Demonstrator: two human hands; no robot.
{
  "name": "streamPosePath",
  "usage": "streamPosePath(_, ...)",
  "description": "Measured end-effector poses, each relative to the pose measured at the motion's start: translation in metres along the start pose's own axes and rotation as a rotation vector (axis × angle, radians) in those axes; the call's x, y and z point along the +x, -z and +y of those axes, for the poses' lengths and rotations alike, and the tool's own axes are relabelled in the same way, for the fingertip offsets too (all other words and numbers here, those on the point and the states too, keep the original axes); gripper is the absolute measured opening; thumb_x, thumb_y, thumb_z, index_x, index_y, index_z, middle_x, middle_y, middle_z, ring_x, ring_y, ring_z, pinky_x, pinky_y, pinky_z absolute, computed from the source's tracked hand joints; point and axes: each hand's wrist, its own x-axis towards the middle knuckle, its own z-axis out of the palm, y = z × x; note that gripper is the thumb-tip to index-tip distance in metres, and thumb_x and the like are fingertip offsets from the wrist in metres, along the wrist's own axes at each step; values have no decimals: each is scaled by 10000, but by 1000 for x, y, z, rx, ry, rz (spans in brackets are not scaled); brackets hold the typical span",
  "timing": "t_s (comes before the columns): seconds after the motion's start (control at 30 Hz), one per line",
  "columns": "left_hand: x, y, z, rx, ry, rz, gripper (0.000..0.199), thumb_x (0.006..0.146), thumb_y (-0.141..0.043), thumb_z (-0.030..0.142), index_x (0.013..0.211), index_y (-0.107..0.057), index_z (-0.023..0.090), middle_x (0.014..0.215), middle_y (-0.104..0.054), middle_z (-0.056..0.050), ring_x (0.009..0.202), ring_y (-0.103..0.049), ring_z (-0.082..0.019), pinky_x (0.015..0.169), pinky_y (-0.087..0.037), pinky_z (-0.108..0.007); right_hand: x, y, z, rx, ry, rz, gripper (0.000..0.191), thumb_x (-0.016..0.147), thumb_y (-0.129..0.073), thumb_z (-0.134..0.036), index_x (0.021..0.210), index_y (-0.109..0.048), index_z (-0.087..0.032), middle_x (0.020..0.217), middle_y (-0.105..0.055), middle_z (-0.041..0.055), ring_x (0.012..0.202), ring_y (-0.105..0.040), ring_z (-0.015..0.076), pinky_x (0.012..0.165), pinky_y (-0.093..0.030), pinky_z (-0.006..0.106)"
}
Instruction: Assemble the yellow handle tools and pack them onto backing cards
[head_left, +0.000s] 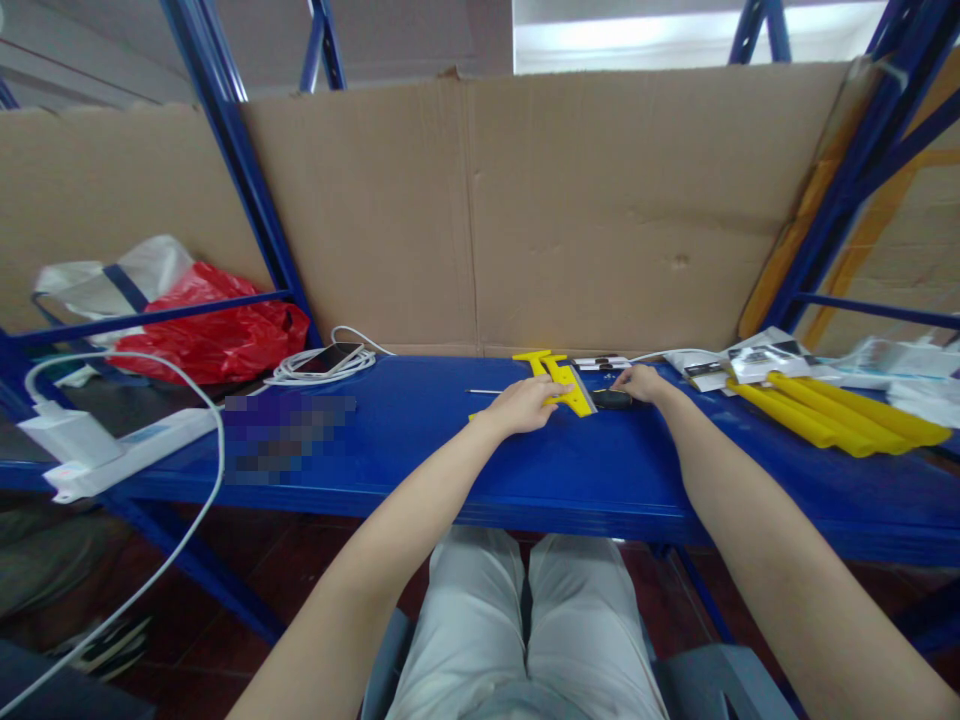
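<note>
My left hand (529, 404) grips a yellow plastic scraper (576, 392) with a pale metal strip along its right edge. Its fingers wrap around the yellow part just above the blue table. Another yellow T-shaped piece (534, 358) lies behind that hand. My right hand (637, 382) has its fingertips pinched together by a black handle (611, 400), apparently a screwdriver's. Whatever sits between those fingertips is too small to make out. A thin metal shaft (484, 391) sticks out left of my left hand; whether it belongs to the black handle is hidden.
Yellow tubular handles (847, 415) and silvery packets (769, 355) lie at the right. Leftward are a phone (330, 358) on a coiled white cable, a power strip (142, 455) and a red bag (217, 325). Cardboard (600, 210) walls the back, between blue posts.
</note>
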Motion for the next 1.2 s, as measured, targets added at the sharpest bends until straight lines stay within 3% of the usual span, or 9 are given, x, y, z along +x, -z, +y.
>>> streamPosePath(0.1, 0, -1, -1, 9, 2, 1, 417, 866, -533, 179, 1280, -582, 191, 1169, -639, -93, 1055, -609, -208, 923, -476, -330, 2, -1, 1, -7, -48, -82, 146, 723, -654, -293, 771, -777, -230, 840, -709, 64, 902, -632, 219, 857, -489, 330)
streamPosePath(0.3, 0, -1, -1, 12, -12, 5, 415, 861, -529, 164, 1271, -587, 185, 1185, -640, -93, 1050, -612, -203, 923, -478, -328, -6, 11, -7, 187, -65, 15, 128, 731, -646, -276, 704, -730, -183, 802, -707, 63, 877, -643, 230, 831, -489, 332)
streamPosePath(0.43, 0, -1, -1, 15, -11, 13, 412, 853, -538, 163, 1259, -598, 192, 1180, -642, -87, 1073, -605, -210, 931, -475, -329, -16, 26, -28, 578, 55, 93, 156, 751, -631, -301, 724, -690, -160, 792, -705, 55, 807, -640, 194, 798, -486, 299)
streamPosePath(0.57, 1, -2, -2, 15, -18, 17, 404, 846, -546, 165, 1244, -609, 198, 1146, -652, -85, 1071, -606, -213, 928, -476, -330, -24, 32, -60, 820, 238, -19, 184, 720, -663, -346, 720, -655, -162, 803, -693, 44, 783, -620, 159, 807, -483, 305)
streamPosePath(0.77, 1, -2, -3, 6, -26, 17, 427, 837, -551, 144, 1258, -596, 201, 1149, -646, -82, 1083, -602, -213, 937, -469, -327, -30, 25, -90, 706, 348, -7, 141, 694, -650, -240, 586, -592, -171, 748, -662, 19, 766, -594, 143, 794, -469, 281)
streamPosePath(1.0, -1, 1, -1, 41, -14, -7, 407, 860, -519, 158, 1255, -601, 210, 1145, -645, -86, 1075, -608, -223, 928, -479, -342, -32, 25, -91, 594, 414, -27, 109, 697, -603, -185, 589, -596, -172, 754, -679, 18, 769, -615, 145, 759, -470, 250)
streamPosePath(1.2, -2, 3, 1, 71, -3, -26, 395, 878, -492, 178, 1251, -606, 240, 1144, -645, -76, 1066, -617, -225, 914, -488, -338, -31, 28, -94, 411, 463, 0, 118, 693, -605, -143, 579, -614, -172, 769, -689, 23, 817, -631, 165, 827, -459, 266)
